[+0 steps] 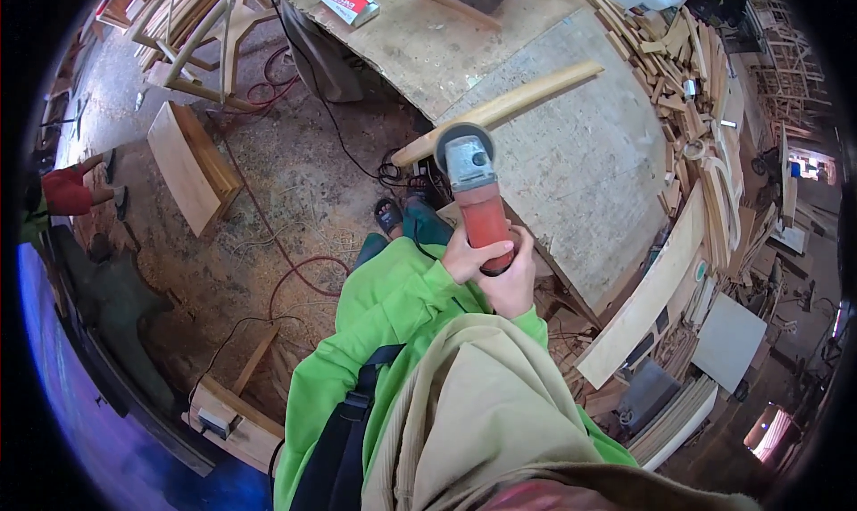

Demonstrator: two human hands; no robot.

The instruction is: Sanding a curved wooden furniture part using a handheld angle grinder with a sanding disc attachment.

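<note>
Workshop, sawdust floor (268, 207) w/ cables at left. Your left hand (473, 254) and right hand (513, 283), grip clamped together on the red angle grinder (475, 190). Its disc end points up-frame, touching the pale curved wood strip (509, 105), whose long axis runs low-left to high-right across the table (580, 172). Offcuts piled right.

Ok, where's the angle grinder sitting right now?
In the head view, centre frame: both hands grip the red angle grinder body, its disc end meeting the near end of the curved wooden piece lying across the workbench.
</note>
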